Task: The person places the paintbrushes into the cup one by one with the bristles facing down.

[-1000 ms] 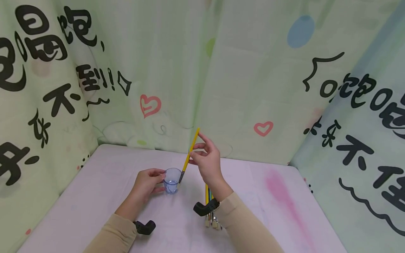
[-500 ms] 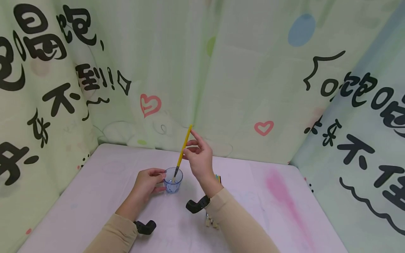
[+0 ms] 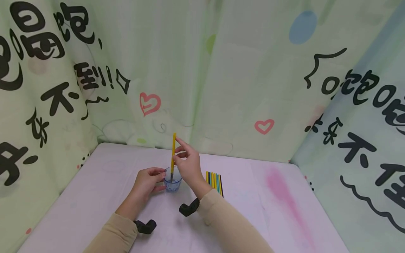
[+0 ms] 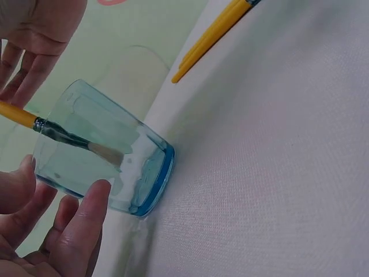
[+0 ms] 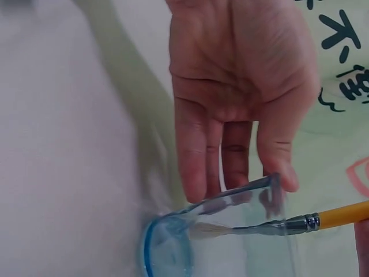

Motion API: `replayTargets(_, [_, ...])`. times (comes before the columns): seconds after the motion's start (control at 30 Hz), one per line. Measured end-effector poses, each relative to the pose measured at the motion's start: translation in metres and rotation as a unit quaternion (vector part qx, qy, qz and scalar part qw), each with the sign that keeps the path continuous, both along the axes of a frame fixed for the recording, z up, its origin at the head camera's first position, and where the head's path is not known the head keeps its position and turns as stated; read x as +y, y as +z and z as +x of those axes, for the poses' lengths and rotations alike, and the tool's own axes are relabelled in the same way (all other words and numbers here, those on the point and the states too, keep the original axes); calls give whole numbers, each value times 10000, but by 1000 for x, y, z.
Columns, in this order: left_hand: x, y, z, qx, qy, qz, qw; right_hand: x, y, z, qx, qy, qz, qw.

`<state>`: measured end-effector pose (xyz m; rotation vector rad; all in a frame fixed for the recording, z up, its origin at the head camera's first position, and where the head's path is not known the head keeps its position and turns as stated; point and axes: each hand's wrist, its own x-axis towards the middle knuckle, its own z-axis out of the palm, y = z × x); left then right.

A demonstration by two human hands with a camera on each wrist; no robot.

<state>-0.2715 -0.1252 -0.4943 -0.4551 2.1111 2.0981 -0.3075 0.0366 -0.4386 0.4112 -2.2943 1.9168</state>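
Observation:
A small clear blue cup (image 3: 172, 182) stands on the white table (image 3: 95, 189). My left hand (image 3: 157, 180) holds it from the left, fingers and thumb round its wall (image 4: 104, 161). My right hand (image 3: 179, 154) pinches a yellow-handled paintbrush (image 3: 173, 149) near its middle. The brush stands almost upright, and its pale bristles (image 4: 108, 153) are down inside the cup (image 5: 219, 231). In the right wrist view the left hand (image 5: 230, 98) shows behind the cup, with the brush's metal ferrule (image 5: 288, 225) crossing the cup's mouth.
Several coloured brushes (image 3: 214, 179) lie side by side on the table just right of my right wrist; their yellow handles (image 4: 213, 34) also show in the left wrist view. A pink stain (image 3: 281, 189) marks the table's right part. Printed curtains (image 3: 221, 70) close in the back and sides.
My right hand moved left and down. The brush swung from a slant beside the cup to nearly upright with its bristles inside. The lying brushes came into view. The left hand stayed.

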Motion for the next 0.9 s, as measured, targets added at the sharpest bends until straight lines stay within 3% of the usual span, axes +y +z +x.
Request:
replayTargets(0.33, [0,-1,0,-38,28,71,10000,-9,-13,2,-35,-27,408,9992])
replayTargets(0.9, [-2,0,1,29,-37,127,9999,-18,-20,-5,-166,-88,848,9962])
